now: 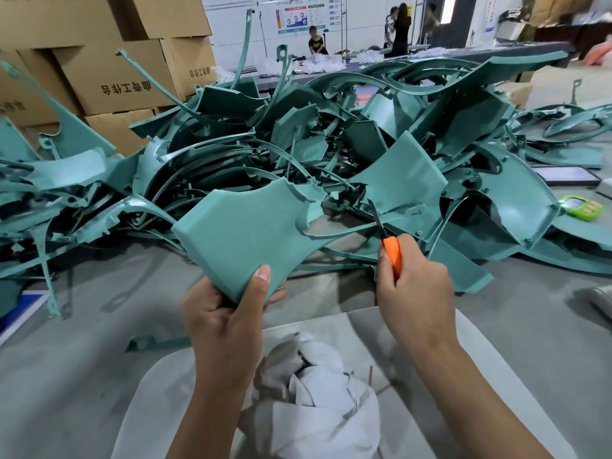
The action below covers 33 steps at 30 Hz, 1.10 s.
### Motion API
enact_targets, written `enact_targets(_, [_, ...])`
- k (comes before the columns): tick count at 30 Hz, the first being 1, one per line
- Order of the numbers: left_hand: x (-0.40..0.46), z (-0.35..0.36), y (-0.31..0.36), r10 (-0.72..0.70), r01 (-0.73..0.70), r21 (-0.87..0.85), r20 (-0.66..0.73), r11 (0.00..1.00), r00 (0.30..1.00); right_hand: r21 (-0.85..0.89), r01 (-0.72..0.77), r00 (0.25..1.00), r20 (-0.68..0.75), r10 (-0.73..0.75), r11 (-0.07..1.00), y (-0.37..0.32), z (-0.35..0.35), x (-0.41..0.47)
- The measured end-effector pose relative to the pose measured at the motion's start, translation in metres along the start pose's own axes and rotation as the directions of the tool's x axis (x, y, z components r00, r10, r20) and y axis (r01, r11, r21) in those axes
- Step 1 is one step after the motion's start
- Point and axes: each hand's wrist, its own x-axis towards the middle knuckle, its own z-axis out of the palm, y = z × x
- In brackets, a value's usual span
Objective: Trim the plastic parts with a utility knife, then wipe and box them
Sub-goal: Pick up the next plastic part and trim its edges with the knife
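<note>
1. Head view: the grey surface [530, 326] carries a large heap of teal plastic parts [298, 134], apparently untrimmed stock kept within arm's reach.
2. Cardboard boxes [109, 77] stand stacked at the far left, likely for boxing; none is seen open.
3. A white wiping cloth [318, 392] lies bunched nearest the person, presumably ready for the wipe step.
4. The held plastic part [245, 236] is raised clear of the heap, its ragged edge turned toward the blade.
5. Left hand [228, 313] grips its lower corner, thumb on top, steadying it.
6. Right hand [417, 293] is closed round the orange utility knife [390, 250], blade pointing up near the part's thin flash strip; contact cannot be confirmed.
</note>
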Motion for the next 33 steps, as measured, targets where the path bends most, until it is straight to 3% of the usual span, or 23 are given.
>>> enact_targets(5, [0.002, -0.006, -0.005, 0.146, -0.145, 0.183, 0.008, 0.972, 0.989, -0.102, -0.114, 0.993, -0.029, 0.111, 0.988, 0.012, -0.007, 0.009])
enact_targets(10, [0.008, -0.018, -0.018, 0.244, -0.237, 0.386, 0.031, 0.892, 0.969, -0.047, -0.097, 0.993, -0.076, 0.093, 0.994, 0.013, -0.007, 0.007])
enact_targets(14, [0.008, -0.017, -0.02, 0.223, -0.208, 0.348, -0.002, 0.914, 0.975, 0.012, -0.109, 0.989, -0.102, 0.11, 0.994, 0.015, -0.006, 0.008])
enact_targets(22, [0.01, -0.02, -0.021, 0.225, -0.206, 0.325, -0.021, 0.923, 0.974, 0.05, -0.164, 0.986, -0.01, 0.164, 0.985, 0.022, -0.001, 0.009])
enact_targets(26, [0.007, -0.013, -0.016, 0.147, -0.13, 0.237, -0.055, 0.963, 0.988, 0.249, -0.066, 0.992, 0.118, 0.038, 0.966, 0.013, -0.001, 0.008])
enact_targets(29, [0.004, -0.005, -0.015, 0.071, -0.063, 0.24, -0.028, 0.969, 0.997, 0.489, -0.147, 0.955, 0.295, -0.005, 0.86, -0.005, 0.001, -0.002])
enact_targets(33, [-0.005, 0.009, -0.015, -0.024, 0.005, 0.333, 0.052, 0.943, 0.998, 0.735, -0.516, 0.823, 0.568, 0.015, 0.44, -0.028, 0.007, -0.022])
